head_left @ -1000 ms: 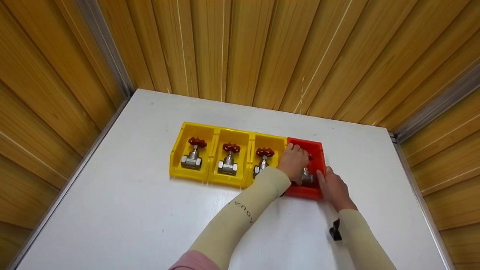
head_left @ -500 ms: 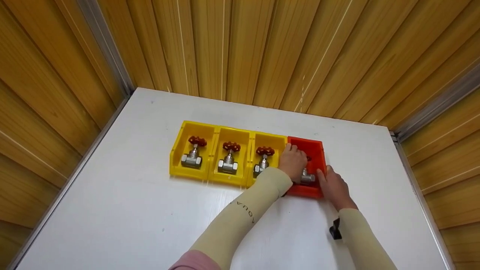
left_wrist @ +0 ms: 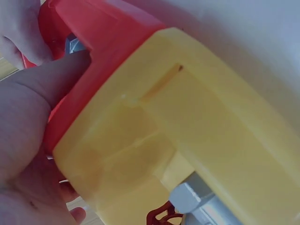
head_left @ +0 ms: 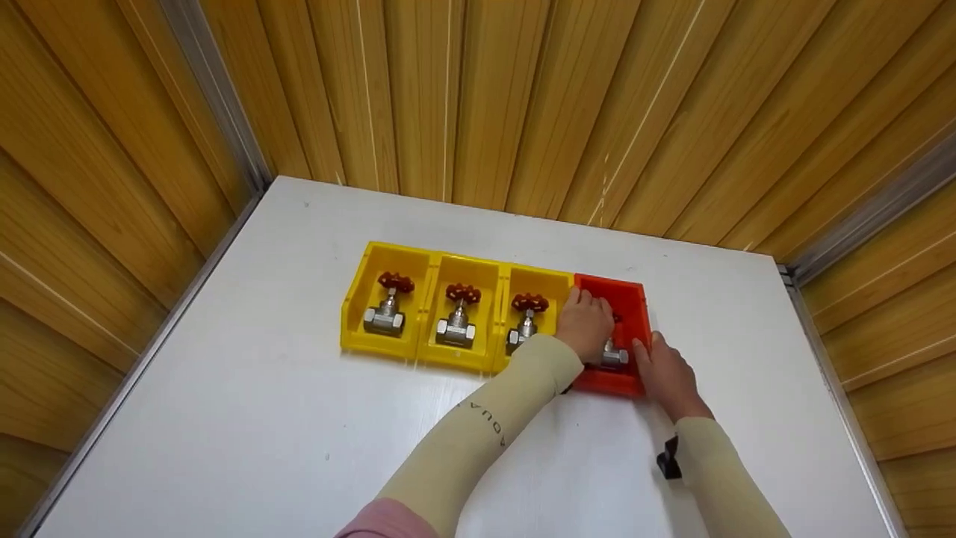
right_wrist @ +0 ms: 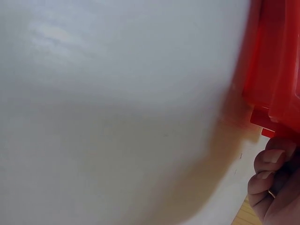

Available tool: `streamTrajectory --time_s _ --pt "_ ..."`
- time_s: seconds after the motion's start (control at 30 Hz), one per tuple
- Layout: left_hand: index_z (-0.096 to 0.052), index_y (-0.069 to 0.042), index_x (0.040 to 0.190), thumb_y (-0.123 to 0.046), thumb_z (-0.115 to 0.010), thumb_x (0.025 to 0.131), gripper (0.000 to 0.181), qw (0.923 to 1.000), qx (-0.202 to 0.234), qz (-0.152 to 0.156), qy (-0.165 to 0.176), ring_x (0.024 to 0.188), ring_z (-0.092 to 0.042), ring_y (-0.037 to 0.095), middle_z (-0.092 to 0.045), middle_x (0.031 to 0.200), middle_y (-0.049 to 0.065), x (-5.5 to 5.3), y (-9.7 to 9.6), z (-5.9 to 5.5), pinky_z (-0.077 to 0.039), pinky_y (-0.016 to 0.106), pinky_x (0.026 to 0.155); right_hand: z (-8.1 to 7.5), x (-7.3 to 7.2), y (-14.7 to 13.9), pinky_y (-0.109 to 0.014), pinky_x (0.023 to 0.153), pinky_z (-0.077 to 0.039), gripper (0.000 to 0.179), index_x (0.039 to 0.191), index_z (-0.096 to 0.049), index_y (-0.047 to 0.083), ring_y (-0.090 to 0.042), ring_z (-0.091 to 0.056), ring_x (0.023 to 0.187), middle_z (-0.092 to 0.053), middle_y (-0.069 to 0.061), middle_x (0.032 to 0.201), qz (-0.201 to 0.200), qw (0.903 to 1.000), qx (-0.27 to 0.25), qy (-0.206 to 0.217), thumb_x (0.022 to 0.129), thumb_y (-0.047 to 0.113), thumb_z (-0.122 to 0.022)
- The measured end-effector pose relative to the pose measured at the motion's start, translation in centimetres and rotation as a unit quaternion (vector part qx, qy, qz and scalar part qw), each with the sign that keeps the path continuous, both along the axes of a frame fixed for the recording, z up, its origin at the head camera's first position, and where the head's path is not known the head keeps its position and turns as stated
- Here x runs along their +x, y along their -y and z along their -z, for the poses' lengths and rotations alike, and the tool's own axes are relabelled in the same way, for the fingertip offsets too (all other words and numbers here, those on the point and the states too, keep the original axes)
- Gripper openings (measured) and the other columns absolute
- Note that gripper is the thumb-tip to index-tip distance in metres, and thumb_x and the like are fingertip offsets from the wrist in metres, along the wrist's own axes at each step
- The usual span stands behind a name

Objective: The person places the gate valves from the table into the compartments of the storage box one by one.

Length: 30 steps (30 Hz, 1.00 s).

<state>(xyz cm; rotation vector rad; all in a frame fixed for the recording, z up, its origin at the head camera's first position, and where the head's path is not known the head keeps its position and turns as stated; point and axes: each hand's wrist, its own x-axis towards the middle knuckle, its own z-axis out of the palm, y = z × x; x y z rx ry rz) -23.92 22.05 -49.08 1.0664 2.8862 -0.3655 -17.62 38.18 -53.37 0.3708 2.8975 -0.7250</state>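
Observation:
At the right end of a row of bins on the white table is a red plastic bin (head_left: 612, 382). My left hand (head_left: 585, 325) grips its left wall, where it meets the neighbouring yellow bin (head_left: 538, 279). The left wrist view shows that thumb reaching into the red bin, with the fingers beyond the wall. My right hand (head_left: 668, 377) holds the right wall between thumb and fingers; its fingertips (right_wrist: 271, 158) curl beside the red plastic in the right wrist view. Inside the red bin lies a metal valve (head_left: 615, 356), partly hidden behind my left hand.
Two more yellow bins continue the row leftward. Each yellow bin holds a metal valve (head_left: 455, 329) with a red handwheel (head_left: 463, 293). A wood-plank wall (head_left: 478, 97) rises behind the white table (head_left: 261, 418), with metal posts (head_left: 213, 86) at the corners.
My left thumb, visible low in the red bin a second ago, is now out of sight in the head view. My right hand and the bins stay nearly in place.

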Motion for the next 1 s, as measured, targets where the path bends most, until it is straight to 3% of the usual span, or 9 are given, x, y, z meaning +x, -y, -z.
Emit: streamTrajectory --time_s 0.13,0.37,0.67,0.8,0.9,1.0 --pt "-0.042 -0.014 0.143 -0.051 -0.064 0.085 0.072 0.9993 0.037 0.006 0.001 0.129 -0.044 0.022 -0.054 0.139 0.000 0.0 0.4 -0.3 -0.016 0.043 0.121 0.1 0.0 -0.1 -0.034 0.067 -0.040 0.040 0.110 -0.044 0.002 -0.023 -0.051 0.074 -0.046 -0.008 0.075 -0.006 1.0000 0.005 -0.001 0.103 0.040 -0.035" --pt "-0.045 -0.017 0.139 -0.054 -0.062 0.087 0.066 0.9955 0.090 0.018 0.022 0.129 -0.044 0.019 -0.054 0.138 -0.001 0.7 1.2 -0.2 -0.015 0.043 0.121 -0.1 0.4 -0.3 -0.032 0.068 -0.042 0.045 0.120 -0.042 0.000 -0.022 -0.052 0.076 -0.049 -0.007 0.078 -0.003 0.9994 -0.001 0.034 0.102 0.042 -0.038" --pt "-0.033 -0.017 0.150 -0.056 -0.054 0.091 0.074 0.9942 0.102 0.028 0.018 0.144 -0.031 0.021 -0.039 0.152 0.001 1.2 3.0 -0.7 -0.025 0.042 0.119 -1.1 0.7 -0.3 -0.035 0.070 -0.043 0.052 0.124 -0.044 0.000 -0.022 -0.054 0.078 -0.055 -0.009 0.081 -0.007 0.9989 0.007 0.045 0.100 0.046 -0.042" --pt "-0.033 -0.015 0.149 -0.056 -0.053 0.091 0.073 0.9918 0.124 0.028 0.010 0.141 -0.034 0.021 -0.039 0.151 0.003 1.2 4.1 -1.0 -0.026 0.042 0.118 -1.9 0.9 -0.1 -0.048 0.087 -0.049 0.061 0.135 -0.040 -0.001 -0.029 -0.056 0.095 -0.062 -0.018 0.107 -0.008 0.9991 -0.010 0.040 0.100 0.049 -0.041" --pt "-0.033 -0.014 0.149 -0.056 -0.053 0.092 0.073 0.9905 0.135 0.026 0.005 0.140 -0.034 0.022 -0.039 0.151 0.004 1.1 5.0 -1.3 -0.026 0.042 0.118 -2.6 0.9 0.3 -0.057 0.101 -0.042 0.065 0.144 -0.034 0.000 -0.035 -0.054 0.111 -0.055 -0.021 0.131 -0.010 0.9997 -0.019 0.013 0.100 0.048 -0.042" --pt "-0.031 -0.014 0.150 -0.057 -0.052 0.092 0.075 0.9900 0.140 0.021 0.003 0.141 -0.033 0.022 -0.038 0.152 0.004 1.0 6.0 -1.6 -0.025 0.043 0.118 -3.3 0.9 1.0 -0.061 0.105 -0.035 0.066 0.148 -0.030 0.003 -0.039 -0.046 0.125 -0.046 -0.022 0.141 -0.015 0.9995 -0.008 -0.025 0.100 0.045 -0.045"
